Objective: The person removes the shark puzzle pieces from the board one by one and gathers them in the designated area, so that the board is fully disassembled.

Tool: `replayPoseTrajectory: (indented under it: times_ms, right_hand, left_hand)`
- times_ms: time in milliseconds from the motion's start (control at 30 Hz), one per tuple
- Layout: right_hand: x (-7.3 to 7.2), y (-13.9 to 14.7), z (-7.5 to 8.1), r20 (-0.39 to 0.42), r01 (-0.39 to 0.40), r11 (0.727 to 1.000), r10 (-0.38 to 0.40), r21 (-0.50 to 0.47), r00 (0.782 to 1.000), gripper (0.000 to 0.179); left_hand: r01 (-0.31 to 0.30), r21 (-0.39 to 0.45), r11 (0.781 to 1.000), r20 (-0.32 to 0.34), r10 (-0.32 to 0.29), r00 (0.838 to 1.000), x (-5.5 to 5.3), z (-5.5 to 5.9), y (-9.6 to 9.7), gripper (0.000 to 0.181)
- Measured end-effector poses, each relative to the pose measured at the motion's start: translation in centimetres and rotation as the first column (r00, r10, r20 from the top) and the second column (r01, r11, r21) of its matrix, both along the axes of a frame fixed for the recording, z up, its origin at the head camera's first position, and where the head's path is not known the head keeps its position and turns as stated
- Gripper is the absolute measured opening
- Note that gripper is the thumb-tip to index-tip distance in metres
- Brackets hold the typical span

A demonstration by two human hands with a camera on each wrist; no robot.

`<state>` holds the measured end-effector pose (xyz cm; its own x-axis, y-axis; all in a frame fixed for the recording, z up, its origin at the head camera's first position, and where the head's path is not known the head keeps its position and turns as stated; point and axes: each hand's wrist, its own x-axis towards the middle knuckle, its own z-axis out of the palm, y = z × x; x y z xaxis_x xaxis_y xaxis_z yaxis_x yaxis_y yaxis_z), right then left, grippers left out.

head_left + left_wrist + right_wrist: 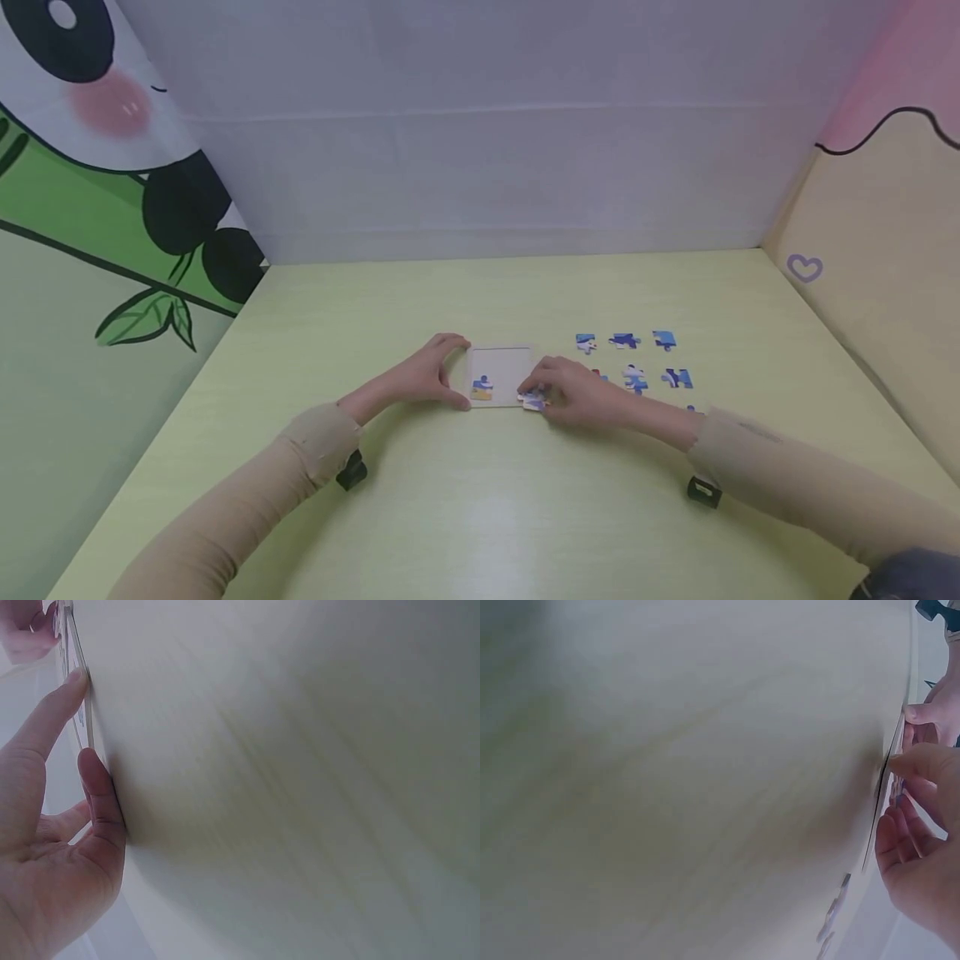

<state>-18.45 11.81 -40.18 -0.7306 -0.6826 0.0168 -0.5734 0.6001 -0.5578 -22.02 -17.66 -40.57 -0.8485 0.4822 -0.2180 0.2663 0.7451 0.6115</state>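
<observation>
A shallow white puzzle tray (pixel 501 367) lies flat on the table. One jigsaw piece (pixel 482 387) sits in its lower left corner. My left hand (pixel 431 372) holds the tray's left side, thumb at the near corner and fingers at the far one. In the left wrist view, that hand's thumb (pixel 56 712) and fingers are along the thin tray edge. At the tray's lower right corner, my right hand (pixel 581 392) pinches a blue and white puzzle piece (pixel 534 402), partly covered by the fingers. The right wrist view shows the right hand (pixel 926 840) close beside the tray edge.
To the right of the tray, several loose puzzle pieces lie in rows, including a blue piece (pixel 664 339) at the far right. The right hand and forearm partly hide the nearer ones. A pale wall (pixel 510 183) stands behind the table (pixel 465 517), with printed panels at both sides.
</observation>
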Motion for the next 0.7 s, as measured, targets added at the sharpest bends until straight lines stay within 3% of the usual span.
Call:
replayPoseTrajectory:
  times_ms: [167, 367, 700]
  right_hand:
    - [1.1, 1.3, 0.0, -0.028, 0.002, 0.999, -0.001, 0.04, 1.0, 0.039]
    - [2.0, 3.6, 0.0, -0.101, -0.054, 0.996, 0.062, 0.074, 0.993, 0.041]
    - [2.6, 7.6, 0.4, -0.046, -0.084, 0.989, 0.09, 0.118, 0.995, 0.038]
  left_hand:
    - [0.001, 0.003, 1.0, -0.001, -0.001, 1.0, 0.0, -0.1, 0.0, 0.098]
    - [0.001, -0.001, 1.0, -0.007, -0.001, 1.0, 0.0, -0.2, 0.0, 0.098]
    - [0.004, -0.007, 1.0, -0.014, -0.005, 1.0, 0.0, -0.2, 0.1, 0.098]
